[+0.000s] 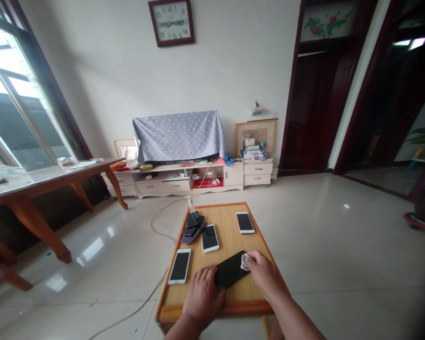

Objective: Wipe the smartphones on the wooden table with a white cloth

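Observation:
A black smartphone [230, 271] lies screen up at an angle near the front of a small wooden table [230, 224]. My left hand [204, 290] is closed around its left end, with the thumb along the near edge and the fingers at the far side. In my right hand [261, 269] a crumpled white tissue [245, 261] is pinched, pressed onto the right end of the screen. Left of my left hand lies a white phone [180, 267]. Another white phone [210, 238] rests farther back, and a third white phone [245, 223] is at the back right.
Several dark phones [191, 227] are stacked at the back left, beside a clear pump bottle [190, 205]. A cable [152, 293] runs over the tiled floor [326, 245] left of the table. Farther off stand a low cabinet [233, 175] and a larger table [56, 177].

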### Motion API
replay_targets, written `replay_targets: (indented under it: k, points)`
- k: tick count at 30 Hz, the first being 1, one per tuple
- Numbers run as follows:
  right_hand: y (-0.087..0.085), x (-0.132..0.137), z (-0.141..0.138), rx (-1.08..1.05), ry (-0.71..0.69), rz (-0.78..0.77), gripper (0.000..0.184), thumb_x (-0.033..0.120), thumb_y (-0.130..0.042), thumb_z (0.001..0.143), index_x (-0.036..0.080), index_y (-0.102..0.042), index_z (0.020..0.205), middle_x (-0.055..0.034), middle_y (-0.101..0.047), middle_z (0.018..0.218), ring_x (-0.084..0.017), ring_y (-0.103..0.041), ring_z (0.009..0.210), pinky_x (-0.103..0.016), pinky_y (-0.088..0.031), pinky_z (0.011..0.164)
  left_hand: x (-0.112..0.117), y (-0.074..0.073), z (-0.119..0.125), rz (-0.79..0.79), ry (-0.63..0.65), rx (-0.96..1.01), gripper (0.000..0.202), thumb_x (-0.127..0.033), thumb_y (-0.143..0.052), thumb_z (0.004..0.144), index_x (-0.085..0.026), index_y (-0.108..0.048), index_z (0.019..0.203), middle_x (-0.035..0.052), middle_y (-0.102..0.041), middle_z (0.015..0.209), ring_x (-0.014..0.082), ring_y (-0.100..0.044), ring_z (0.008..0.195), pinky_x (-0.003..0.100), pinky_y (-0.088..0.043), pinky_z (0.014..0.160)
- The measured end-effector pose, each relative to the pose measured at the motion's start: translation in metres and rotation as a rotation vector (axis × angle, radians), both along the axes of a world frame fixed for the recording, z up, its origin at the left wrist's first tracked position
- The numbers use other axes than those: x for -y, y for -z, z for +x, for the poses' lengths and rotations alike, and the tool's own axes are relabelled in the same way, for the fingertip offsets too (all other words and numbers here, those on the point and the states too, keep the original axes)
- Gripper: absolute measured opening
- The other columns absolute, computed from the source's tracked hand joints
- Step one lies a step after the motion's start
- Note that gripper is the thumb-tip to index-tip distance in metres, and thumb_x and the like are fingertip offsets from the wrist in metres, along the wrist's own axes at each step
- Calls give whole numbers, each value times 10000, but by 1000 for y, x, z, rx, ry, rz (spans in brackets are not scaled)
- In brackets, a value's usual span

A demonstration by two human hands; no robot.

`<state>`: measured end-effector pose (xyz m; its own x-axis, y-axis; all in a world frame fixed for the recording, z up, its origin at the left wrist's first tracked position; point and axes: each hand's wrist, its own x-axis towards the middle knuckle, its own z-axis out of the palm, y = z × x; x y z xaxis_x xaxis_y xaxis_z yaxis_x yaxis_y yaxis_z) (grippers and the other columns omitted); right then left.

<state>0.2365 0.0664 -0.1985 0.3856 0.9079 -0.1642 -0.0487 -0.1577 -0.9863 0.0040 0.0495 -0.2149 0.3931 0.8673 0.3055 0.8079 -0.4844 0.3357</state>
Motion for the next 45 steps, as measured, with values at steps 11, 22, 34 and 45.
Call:
replay_targets:
  k: [11,22,34,45]
  points:
    - [19,2,-23,714,-30,130,197,194,-516,815,232,-691,898,-70,-646,1028,-216,-610,912,-307,-428,822,1,-7,-3,-48,-29,4,566,-323,-609,750,-209,-554,1302,106,-586,1389,302,-483,1326,474,-336,1158]
    - [24,35,-75,1195,-231,127,466,441,-391,974,292,-606,1360,-84,-608,1383,-334,-493,1317,-458,-388,1048,8,-22,-13,-125,-58,20,566,-347,-575,728,-206,-576,1276,103,-617,1344,300,-507,1277,440,-345,1122]
    - [43,25,-61,1330,-235,62,476,442,-333,993,286,-641,1320,-66,-540,1440,-323,-390,1420,-595,-198,1191,7,-8,-26,-117,-94,120,585,-396,-635,649,-249,-597,1213,85,-661,1185,323,-528,1148,469,-378,1047]
    - [24,48,-88,1189,-559,144,479,528,-281,1016,410,-472,1439,15,-458,1498,-282,-343,1447,-604,-62,1215,7,-10,-25,-131,-97,99,525,-375,-588,707,-246,-574,1216,98,-657,1142,315,-541,1125,463,-375,1022]
